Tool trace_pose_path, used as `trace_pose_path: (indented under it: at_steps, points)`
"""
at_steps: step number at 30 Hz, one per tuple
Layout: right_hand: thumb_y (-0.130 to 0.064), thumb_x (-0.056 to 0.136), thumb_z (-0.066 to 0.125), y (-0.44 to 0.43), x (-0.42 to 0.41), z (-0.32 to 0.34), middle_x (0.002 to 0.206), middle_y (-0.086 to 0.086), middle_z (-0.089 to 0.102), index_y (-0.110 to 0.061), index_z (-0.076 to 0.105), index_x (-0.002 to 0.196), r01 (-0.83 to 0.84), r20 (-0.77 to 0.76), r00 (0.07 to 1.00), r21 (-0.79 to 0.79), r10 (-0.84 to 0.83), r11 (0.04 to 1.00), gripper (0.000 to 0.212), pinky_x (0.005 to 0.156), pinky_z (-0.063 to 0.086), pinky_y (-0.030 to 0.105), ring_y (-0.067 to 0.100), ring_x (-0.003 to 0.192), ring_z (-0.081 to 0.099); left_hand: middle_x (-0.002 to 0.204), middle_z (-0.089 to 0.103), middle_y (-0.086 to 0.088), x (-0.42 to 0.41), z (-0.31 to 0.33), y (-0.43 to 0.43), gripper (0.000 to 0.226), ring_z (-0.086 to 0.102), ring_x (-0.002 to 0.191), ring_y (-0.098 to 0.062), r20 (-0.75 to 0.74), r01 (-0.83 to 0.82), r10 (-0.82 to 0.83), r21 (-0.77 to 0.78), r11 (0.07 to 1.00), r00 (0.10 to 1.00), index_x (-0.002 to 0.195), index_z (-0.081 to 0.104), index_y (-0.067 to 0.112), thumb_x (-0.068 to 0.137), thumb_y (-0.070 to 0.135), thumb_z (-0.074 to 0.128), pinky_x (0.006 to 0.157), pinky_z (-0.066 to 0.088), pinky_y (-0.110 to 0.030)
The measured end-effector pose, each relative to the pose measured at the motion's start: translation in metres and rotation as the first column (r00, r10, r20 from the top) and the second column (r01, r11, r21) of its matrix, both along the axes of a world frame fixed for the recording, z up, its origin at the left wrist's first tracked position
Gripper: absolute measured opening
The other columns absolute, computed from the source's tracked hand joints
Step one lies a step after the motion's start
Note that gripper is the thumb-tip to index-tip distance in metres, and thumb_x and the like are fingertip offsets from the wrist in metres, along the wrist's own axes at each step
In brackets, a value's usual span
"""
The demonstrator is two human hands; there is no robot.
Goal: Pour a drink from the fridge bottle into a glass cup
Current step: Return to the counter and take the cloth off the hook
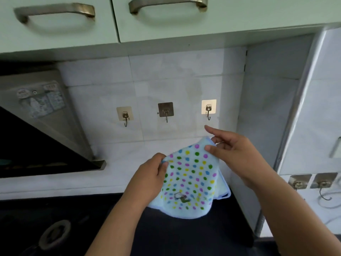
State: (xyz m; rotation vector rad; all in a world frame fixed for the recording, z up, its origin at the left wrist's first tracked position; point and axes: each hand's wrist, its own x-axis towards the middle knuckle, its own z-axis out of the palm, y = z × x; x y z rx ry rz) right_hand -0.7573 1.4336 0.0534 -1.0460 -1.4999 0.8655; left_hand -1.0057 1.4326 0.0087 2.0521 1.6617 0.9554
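Head view. At 6 o'clock, held up above the dark surface (175, 235): a pale-blue cloth (191, 182) with coloured dots. Pinched at its 9 o'clock edge by the left hand (149, 180), fingers curled over the hem. Pinched at its 1 o'clock corner between thumb and fingers of the right hand (234, 154) (forefinger stretched out, just below the rightmost hook (208, 110)). Toward 9 o'clock along the tiled wall: middle hook (166, 111), then left hook (125, 116), both bare. Range hood (36, 126) at 9 o'clock, cabinet doors (184, 21) at 12. Cannot tell from here where bottle and glass cup are.
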Motion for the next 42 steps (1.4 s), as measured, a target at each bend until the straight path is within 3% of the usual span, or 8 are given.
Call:
trace_pose_path:
  at_steps: [7, 12, 16, 20, 31, 34, 38, 42]
  points:
    - [-0.024, 0.098, 0.061, 0.003, 0.008, -0.006, 0.103, -0.012, 0.072, -0.036, 0.073, 0.112, 0.140, 0.284, 0.950, -0.021, -0.128, 0.990, 0.022, 0.084, 0.055, 0.022, 0.003, 0.090, 0.069, 0.086, 0.068, 0.013, -0.004, 0.018, -0.005, 0.019, 0.064, 0.080, -0.002, -0.035, 0.022, -0.020, 0.080, 0.997, 0.999, 0.105, 0.056, 0.041, 0.105, 0.049, 0.039, 0.075, 0.057, -0.034]
    - [-0.029, 0.098, 0.062, 0.001, 0.014, -0.002, 0.087, -0.004, 0.071, -0.029, 0.073, 0.087, 0.180, 0.420, 0.893, -0.004, -0.162, 0.984, 0.015, 0.064, 0.049, 0.021, 0.013, 0.082, 0.066, 0.083, 0.069, 0.010, -0.008, 0.037, -0.010, 0.015, 0.065, 0.070, -0.003, 0.079, 0.028, -0.030, 0.019, 0.999, 0.996, 0.095, 0.067, 0.043, 0.089, 0.056, 0.066, 0.061, 0.054, -0.020]
    - [-0.034, 0.099, 0.058, 0.002, 0.019, -0.001, 0.087, -0.002, 0.070, -0.024, 0.067, 0.085, 0.218, 0.264, 0.940, 0.015, -0.214, 0.976, 0.020, 0.072, 0.053, 0.031, 0.016, 0.084, 0.067, 0.093, 0.070, 0.015, -0.023, 0.049, -0.013, 0.042, 0.068, 0.079, 0.002, 0.004, 0.122, -0.123, -0.167, 0.978, 0.992, 0.094, 0.069, 0.043, 0.061, 0.046, 0.094, 0.062, 0.051, -0.011]
    - [-0.042, 0.100, 0.053, 0.003, 0.022, -0.004, 0.090, 0.002, 0.070, -0.024, 0.062, 0.090, 0.230, 0.199, 0.954, -0.016, -0.222, 0.973, 0.022, 0.082, 0.059, 0.045, 0.022, 0.085, 0.070, 0.085, 0.073, 0.015, -0.033, 0.046, -0.009, 0.019, 0.067, 0.076, -0.001, -0.024, 0.098, -0.102, -0.153, 0.983, 0.994, 0.084, 0.074, 0.032, 0.073, 0.033, 0.089, 0.064, 0.054, -0.015]
    - [-0.042, 0.098, 0.057, -0.007, 0.019, -0.021, 0.085, -0.006, 0.071, -0.026, 0.063, 0.092, 0.327, 0.186, 0.928, 0.016, -0.324, 0.945, 0.018, 0.063, 0.050, 0.032, 0.018, 0.076, 0.067, 0.086, 0.068, 0.020, -0.030, 0.023, -0.003, 0.011, 0.063, 0.082, 0.000, -0.041, -0.113, 0.121, 0.159, 0.981, 0.992, 0.098, 0.066, 0.040, 0.101, 0.039, 0.056, 0.066, 0.050, -0.022]
    - [-0.038, 0.095, 0.063, -0.010, 0.019, -0.023, 0.078, -0.006, 0.075, -0.024, 0.067, 0.090, 0.307, 0.101, 0.946, 0.012, -0.307, 0.952, 0.015, 0.068, 0.055, 0.041, 0.023, 0.072, 0.070, 0.090, 0.067, 0.023, -0.028, 0.023, -0.006, 0.014, 0.062, 0.085, 0.006, 0.022, -0.092, 0.090, 0.142, 0.986, 0.996, 0.104, 0.067, 0.040, 0.102, 0.035, 0.054, 0.068, 0.047, -0.013]
    - [-0.032, 0.089, 0.073, -0.012, 0.023, -0.023, 0.083, -0.013, 0.076, -0.023, 0.073, 0.094, 0.281, 0.077, 0.956, 0.055, -0.284, 0.958, 0.010, 0.071, 0.051, 0.023, 0.003, 0.077, 0.072, 0.090, 0.068, 0.021, -0.028, 0.020, -0.009, 0.014, 0.057, 0.085, 0.018, 0.043, -0.032, 0.028, 0.082, 0.996, 0.999, 0.097, 0.066, 0.040, 0.101, 0.028, 0.059, 0.065, 0.042, -0.002]
    - [-0.022, 0.085, 0.078, -0.010, 0.031, -0.025, 0.092, -0.018, 0.074, -0.036, 0.072, 0.102, 0.268, 0.238, 0.931, 0.073, -0.278, 0.961, 0.023, 0.079, 0.053, 0.022, 0.004, 0.086, 0.070, 0.093, 0.071, 0.020, -0.031, 0.018, -0.009, 0.016, 0.060, 0.087, 0.012, 0.195, -0.022, 0.013, 0.044, 0.999, 0.981, 0.094, 0.073, 0.037, 0.094, 0.021, 0.070, 0.067, 0.044, -0.003]
